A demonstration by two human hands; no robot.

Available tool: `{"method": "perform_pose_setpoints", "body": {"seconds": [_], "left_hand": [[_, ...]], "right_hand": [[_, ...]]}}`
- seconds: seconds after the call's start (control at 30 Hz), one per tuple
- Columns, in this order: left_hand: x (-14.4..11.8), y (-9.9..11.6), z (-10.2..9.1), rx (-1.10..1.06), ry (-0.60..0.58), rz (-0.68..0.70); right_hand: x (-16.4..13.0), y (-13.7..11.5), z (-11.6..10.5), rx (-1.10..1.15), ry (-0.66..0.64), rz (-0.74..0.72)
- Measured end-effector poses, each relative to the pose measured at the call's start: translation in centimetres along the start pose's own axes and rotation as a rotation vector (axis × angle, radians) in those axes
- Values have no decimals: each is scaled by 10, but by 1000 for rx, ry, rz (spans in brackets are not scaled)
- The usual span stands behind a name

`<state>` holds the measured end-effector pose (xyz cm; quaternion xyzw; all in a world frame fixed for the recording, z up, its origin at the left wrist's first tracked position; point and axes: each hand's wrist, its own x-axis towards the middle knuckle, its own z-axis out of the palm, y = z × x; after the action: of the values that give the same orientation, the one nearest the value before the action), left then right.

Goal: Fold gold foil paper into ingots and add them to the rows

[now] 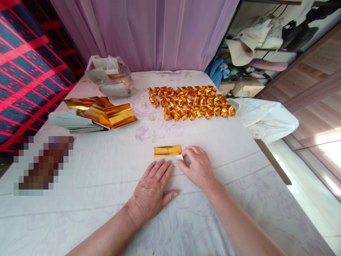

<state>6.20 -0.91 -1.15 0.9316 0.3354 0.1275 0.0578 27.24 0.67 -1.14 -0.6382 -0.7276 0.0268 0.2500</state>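
Observation:
A folded sheet of gold foil paper (167, 150) lies in front of me, gold on its upper strip and whitish along its lower strip. My left hand (153, 190) is flat, with its fingertips resting on the near edge of the paper and its thumb stretched out on the cloth. At the paper's right end, my right hand (197, 166) is curled, its thumb and forefinger closing around the corner. Further back, rows of folded gold foil pieces (191, 103) stand on the table.
Loose gold foil sheets (121, 115) lie stacked at the left. Behind them sits a clear plastic bag (110, 76) of more sheets. A patterned cloth (106, 156) covers the table. White plastic (269, 119) hangs by the right edge, near a crowded shelf (255, 49). A blurred patch (45, 165) hides something at left.

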Motion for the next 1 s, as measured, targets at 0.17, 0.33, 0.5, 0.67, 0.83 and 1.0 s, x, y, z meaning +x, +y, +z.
{"method": "perform_pose_setpoints", "body": {"seconds": [0.17,0.33,0.5,0.67,0.83,1.0], "left_hand": [[0,0,0,-21,4,-8],[1,0,-1,-13,4,0],[3,0,-2,-47,-10,-11],[3,0,-2,-59,-10,-22],[2,-1,-1,-48,-7,-10],[2,-1,-1,-47,3,-11]], "right_hand": [[-1,2,2,30,19,-5],[-3,4,0,87,16,-34],[-2,-6,-1,22,5,20],[-2,-14,0,-43,-10,69],[-4,-10,-2,-6,-25,79],[-9,0,-5,14,-24,110]]}}
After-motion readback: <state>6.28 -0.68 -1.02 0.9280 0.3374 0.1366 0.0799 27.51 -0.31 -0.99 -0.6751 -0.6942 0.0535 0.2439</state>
